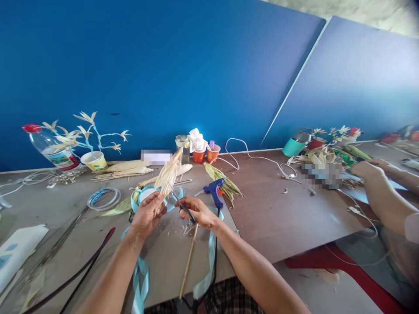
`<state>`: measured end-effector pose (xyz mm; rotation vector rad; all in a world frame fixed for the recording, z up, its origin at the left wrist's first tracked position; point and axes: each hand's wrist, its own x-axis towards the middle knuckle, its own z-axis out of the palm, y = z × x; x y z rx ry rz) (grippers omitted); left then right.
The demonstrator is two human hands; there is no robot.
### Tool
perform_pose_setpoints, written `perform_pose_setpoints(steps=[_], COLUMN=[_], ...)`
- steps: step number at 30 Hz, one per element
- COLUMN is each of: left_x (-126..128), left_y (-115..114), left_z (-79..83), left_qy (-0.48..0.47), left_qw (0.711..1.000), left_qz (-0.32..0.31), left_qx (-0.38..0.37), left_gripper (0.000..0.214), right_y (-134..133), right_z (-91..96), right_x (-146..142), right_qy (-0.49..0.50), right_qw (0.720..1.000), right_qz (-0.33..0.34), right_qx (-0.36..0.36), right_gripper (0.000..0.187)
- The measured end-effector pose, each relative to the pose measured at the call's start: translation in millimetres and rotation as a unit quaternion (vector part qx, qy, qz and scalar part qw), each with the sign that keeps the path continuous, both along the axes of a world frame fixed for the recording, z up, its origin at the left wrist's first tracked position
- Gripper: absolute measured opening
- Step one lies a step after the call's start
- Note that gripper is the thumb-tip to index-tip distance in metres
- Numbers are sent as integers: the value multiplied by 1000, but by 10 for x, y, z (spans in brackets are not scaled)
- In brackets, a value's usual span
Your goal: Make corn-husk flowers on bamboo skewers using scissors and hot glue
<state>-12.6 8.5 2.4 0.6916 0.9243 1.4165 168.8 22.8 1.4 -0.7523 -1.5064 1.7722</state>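
Observation:
My left hand (pixel 149 213) is closed on the lower end of a dried corn husk (pixel 170 172) and holds it upright over the grey table (pixel 65 244). My right hand (pixel 198 211) grips small black-handled scissors (pixel 181 205) whose blades point up at the husk's base. Small husk scraps lie on the table just under both hands. A roll of light blue ribbon (pixel 142 194) sits behind my left hand, and its loose end trails past my forearms.
A blue glue gun (pixel 214 192) lies right of my hands beside a bundle of husks (pixel 224 183). A thin wooden stick (pixel 188 261), wire hoops (pixel 104 198), a plastic bottle (pixel 54 150) and a cup with a husk-flower branch (pixel 94 160) are around. Another person's arm (pixel 381 196) works at the right.

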Motion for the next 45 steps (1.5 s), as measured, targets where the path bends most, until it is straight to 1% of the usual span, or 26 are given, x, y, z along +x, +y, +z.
perform_pose_setpoints(steps=[11, 16, 22, 27, 32, 37, 42, 45], left_x=[-7, -7, -47, -64, -75, -86, -115, -172], left_y=[-14, -32, -17, -4, -9, -10, -5, 1], left_z=[4, 23, -5, -5, 9, 25, 23, 17], left_qy=[29, 39, 57, 63, 67, 78, 87, 90], left_qw=[998, 996, 994, 994, 993, 992, 991, 989], left_qz=[-62, -73, -92, -91, -90, -92, -87, -106], left_qx=[-12, -20, -19, -21, -23, -30, -41, -44], left_gripper=[23, 26, 24, 24, 25, 27, 29, 29], right_y=[22, 26, 31, 37, 50, 70, 86, 98], right_z=[-63, -50, -38, -65, -86, -43, 11, 2], right_x=[1, 20, 30, 26, 34, 72, 116, 138], right_qy=[-43, -36, -38, -38, -61, -75, -99, -108], right_qw=[999, 999, 999, 999, 997, 994, 990, 987], right_qz=[23, 28, 29, 29, 27, 47, 63, 76], right_qx=[2, 11, 7, 15, 31, 63, 81, 93], right_gripper=[32, 32, 33, 33, 35, 32, 33, 35])
